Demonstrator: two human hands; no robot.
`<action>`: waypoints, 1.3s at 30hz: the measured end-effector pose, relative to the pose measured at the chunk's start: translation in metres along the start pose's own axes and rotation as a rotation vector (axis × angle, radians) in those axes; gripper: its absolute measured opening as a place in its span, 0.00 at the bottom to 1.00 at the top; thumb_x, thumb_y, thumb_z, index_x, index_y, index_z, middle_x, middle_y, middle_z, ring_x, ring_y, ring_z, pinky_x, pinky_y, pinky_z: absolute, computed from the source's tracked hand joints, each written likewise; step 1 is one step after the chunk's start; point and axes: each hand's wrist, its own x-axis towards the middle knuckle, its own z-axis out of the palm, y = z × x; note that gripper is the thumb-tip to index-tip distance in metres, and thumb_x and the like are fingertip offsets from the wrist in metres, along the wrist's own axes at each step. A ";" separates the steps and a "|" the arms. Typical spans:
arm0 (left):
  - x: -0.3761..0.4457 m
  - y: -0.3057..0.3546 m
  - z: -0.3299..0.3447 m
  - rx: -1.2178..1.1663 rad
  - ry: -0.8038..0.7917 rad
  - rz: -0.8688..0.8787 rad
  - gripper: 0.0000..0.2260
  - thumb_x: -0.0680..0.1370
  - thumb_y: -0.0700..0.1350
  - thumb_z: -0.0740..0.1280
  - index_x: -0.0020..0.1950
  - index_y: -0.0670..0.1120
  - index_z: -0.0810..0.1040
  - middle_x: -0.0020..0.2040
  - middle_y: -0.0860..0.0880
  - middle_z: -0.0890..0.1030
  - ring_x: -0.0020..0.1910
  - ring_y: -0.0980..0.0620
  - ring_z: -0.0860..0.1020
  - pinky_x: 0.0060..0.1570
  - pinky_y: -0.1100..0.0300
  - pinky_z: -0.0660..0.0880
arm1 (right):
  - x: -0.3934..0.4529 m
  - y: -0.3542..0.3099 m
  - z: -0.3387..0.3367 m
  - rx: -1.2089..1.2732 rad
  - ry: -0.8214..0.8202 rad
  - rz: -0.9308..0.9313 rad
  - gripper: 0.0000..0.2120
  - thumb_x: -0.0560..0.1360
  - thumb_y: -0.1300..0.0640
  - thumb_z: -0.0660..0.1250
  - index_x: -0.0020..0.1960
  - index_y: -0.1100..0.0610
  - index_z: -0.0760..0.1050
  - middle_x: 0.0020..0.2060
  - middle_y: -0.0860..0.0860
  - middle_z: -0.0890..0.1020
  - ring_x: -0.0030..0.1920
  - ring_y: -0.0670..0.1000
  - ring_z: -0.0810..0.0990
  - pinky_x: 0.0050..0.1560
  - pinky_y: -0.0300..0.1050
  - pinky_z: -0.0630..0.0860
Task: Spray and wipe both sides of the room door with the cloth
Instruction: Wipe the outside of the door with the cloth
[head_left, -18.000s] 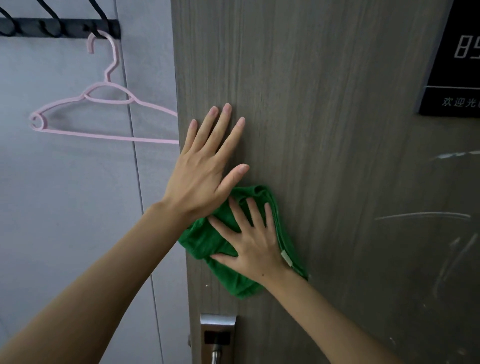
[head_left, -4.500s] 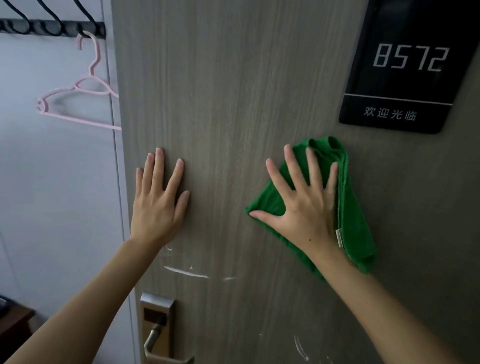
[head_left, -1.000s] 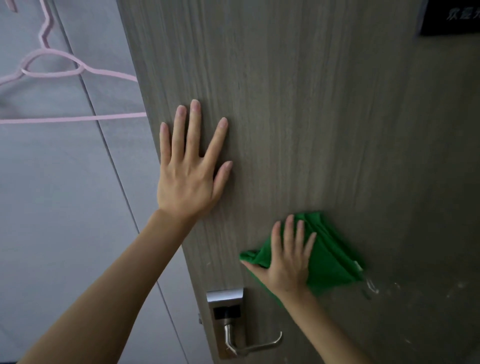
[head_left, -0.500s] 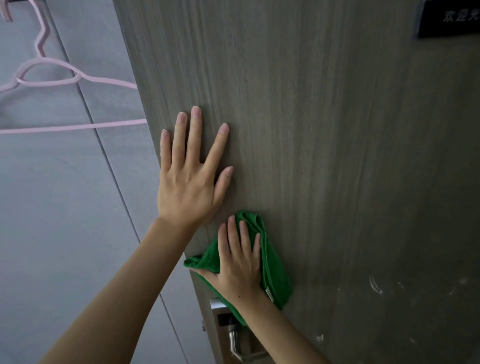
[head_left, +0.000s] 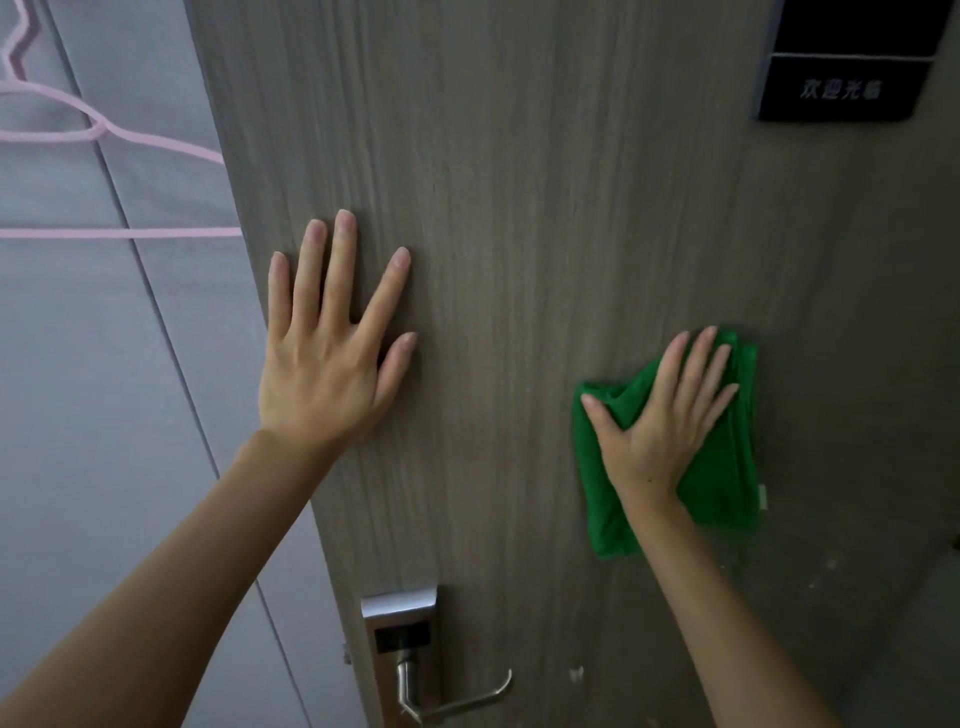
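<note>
Green cloth (head_left: 722, 467) lies pinned to the door (head_left: 545, 208) under my flat, spread right hand (head_left: 660, 421), left hand (head_left: 327, 358) bracing flat, so easing pressure could drop it.

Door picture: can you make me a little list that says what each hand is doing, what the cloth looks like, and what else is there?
left hand: flat on the door, fingers spread, holding nothing
right hand: fingers straight, pressing the cloth against the door
cloth: green, folded, right of the left hand
door handle: silver lever, below the left hand
sign: black plate, top right of the door
hanger: pink, by the wall left of the door
marks: small pale specks low on the door
</note>
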 end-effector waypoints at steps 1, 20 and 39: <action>0.000 0.000 0.000 0.005 -0.004 0.000 0.25 0.83 0.54 0.55 0.78 0.45 0.60 0.75 0.32 0.59 0.75 0.34 0.55 0.74 0.42 0.48 | 0.007 -0.001 -0.002 0.011 0.002 0.032 0.47 0.73 0.27 0.53 0.77 0.61 0.53 0.75 0.62 0.57 0.76 0.62 0.52 0.73 0.65 0.47; -0.034 0.197 0.003 -0.183 -0.230 -0.181 0.24 0.81 0.52 0.55 0.76 0.45 0.60 0.76 0.34 0.57 0.75 0.36 0.55 0.75 0.46 0.46 | 0.070 0.122 -0.025 0.053 -0.138 -0.554 0.53 0.68 0.25 0.60 0.75 0.66 0.55 0.74 0.63 0.56 0.75 0.60 0.54 0.74 0.56 0.51; -0.168 0.308 0.071 -0.215 0.005 -0.367 0.24 0.81 0.51 0.56 0.75 0.43 0.59 0.76 0.33 0.53 0.77 0.37 0.50 0.75 0.44 0.45 | 0.019 0.169 -0.004 -0.025 0.029 -0.622 0.50 0.70 0.24 0.52 0.77 0.60 0.55 0.76 0.59 0.57 0.76 0.58 0.54 0.72 0.65 0.47</action>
